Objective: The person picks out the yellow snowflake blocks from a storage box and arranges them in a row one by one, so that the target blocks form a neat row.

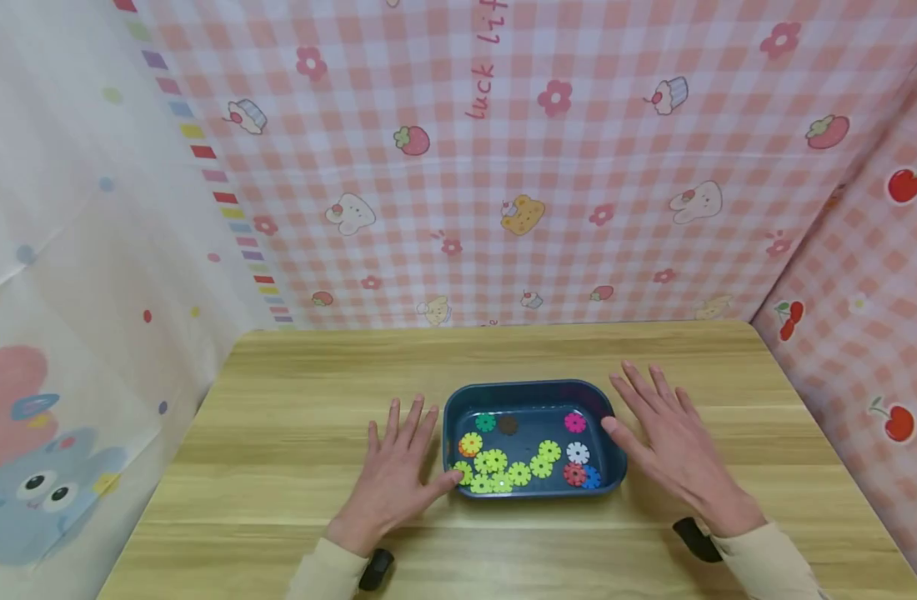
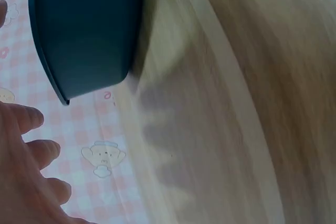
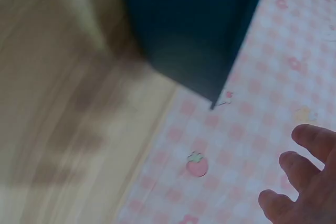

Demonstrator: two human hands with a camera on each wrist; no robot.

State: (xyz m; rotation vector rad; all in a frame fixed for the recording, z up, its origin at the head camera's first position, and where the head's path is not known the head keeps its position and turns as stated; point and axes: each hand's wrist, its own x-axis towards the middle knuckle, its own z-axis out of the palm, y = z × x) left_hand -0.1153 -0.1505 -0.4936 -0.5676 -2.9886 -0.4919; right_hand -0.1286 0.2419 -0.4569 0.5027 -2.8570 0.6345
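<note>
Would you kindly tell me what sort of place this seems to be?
Probably a curtained-off tabletop booth: patterned cloths hang behind and beside a wooden table, with a bin of colourful discs.

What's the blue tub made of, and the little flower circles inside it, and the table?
Blue tub: probably plastic, smooth with a faint shine; its walls are one even colour with rounded corners.
Flower circles: likely plastic too, flat and bright, with neatly notched edges.
Table: wood or a wood-look covering, since long grain streaks run across it; I can't tell which.
</note>
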